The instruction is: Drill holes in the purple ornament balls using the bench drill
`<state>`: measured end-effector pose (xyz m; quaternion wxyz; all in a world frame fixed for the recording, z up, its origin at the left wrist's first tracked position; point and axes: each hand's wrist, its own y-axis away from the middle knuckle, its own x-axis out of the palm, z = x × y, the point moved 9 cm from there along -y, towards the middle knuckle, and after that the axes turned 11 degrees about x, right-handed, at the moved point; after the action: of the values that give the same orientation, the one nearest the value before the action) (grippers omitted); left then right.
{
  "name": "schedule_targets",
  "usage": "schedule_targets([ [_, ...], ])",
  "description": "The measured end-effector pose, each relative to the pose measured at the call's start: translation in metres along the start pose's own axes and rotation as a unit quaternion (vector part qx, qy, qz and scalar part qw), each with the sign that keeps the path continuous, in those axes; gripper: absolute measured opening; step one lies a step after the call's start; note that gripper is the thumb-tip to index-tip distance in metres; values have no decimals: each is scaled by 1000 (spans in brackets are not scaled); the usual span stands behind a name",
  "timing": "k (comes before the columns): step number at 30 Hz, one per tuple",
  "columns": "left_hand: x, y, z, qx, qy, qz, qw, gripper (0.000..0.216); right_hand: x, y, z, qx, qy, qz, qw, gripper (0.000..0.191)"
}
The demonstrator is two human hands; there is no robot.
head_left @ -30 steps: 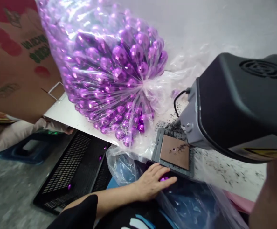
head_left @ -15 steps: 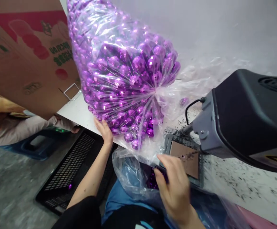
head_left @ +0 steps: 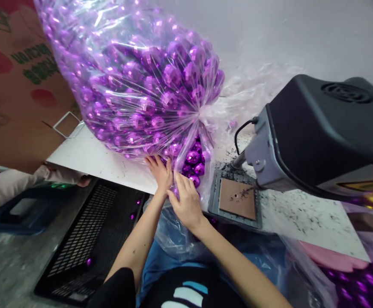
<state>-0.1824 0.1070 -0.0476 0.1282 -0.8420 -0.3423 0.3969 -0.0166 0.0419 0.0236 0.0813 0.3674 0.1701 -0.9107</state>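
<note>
A big clear plastic bag [head_left: 131, 81] stuffed with shiny purple faceted balls lies on the white table [head_left: 99, 156], its gathered neck pointing right. My left hand [head_left: 159, 172] presses flat against the bag's underside at the table edge, fingers spread. My right hand [head_left: 186, 200] rests beside it, fingers on the plastic and the purple balls [head_left: 193, 164] near the bag's mouth. Neither hand encloses anything that I can make out.
A black and grey machine head [head_left: 317, 132] hangs over a grey plate with a brown pad [head_left: 237, 199], amid black shavings. A cardboard box [head_left: 16, 94] stands left. A black mesh crate [head_left: 86, 239] lies on the floor. Another person's sleeve [head_left: 16, 188] shows at left.
My right hand moved left from the brown pad to the bag's mouth, joining my left hand, which shifted slightly right along the bag's underside. The view swung a little.
</note>
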Motion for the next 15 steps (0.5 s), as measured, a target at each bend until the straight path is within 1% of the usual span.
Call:
schedule_targets([
  [2, 8, -1, -3, -4, -14, 1, 1000, 79, 8, 1, 1, 1, 24, -3, 1000, 62],
  [4, 11, -3, -2, -9, -10, 1, 1000, 78, 16, 1, 0, -3, 46, -3, 999, 62],
  [6, 8, -6, 3, -7, 15, 6, 1000, 75, 22, 2, -2, -11, 63, -2, 998, 62],
  [8, 0, -5, 10, -10, 66, 20, 998, 69, 23, 4, -3, -20, 74, -5, 997, 60],
  [10, -17, -1, 15, -26, 122, 18, 992, 61, 22, 8, -4, -31, 80, -10, 996, 59],
  [12, -44, 7, 7, -32, 145, -24, 989, 53, 18, 14, -5, -43, 81, -15, 996, 58],
  [13, -60, 11, -4, -18, 139, -56, 989, 49, 16, 17, -6, -48, 79, -17, 996, 59],
  [14, -75, 16, -22, 14, 123, -83, 989, 44, 15, 21, -7, -51, 76, -20, 996, 59],
  [15, -85, 19, -45, 63, 108, -97, 987, 40, 13, 25, -9, -53, 72, -23, 996, 59],
])
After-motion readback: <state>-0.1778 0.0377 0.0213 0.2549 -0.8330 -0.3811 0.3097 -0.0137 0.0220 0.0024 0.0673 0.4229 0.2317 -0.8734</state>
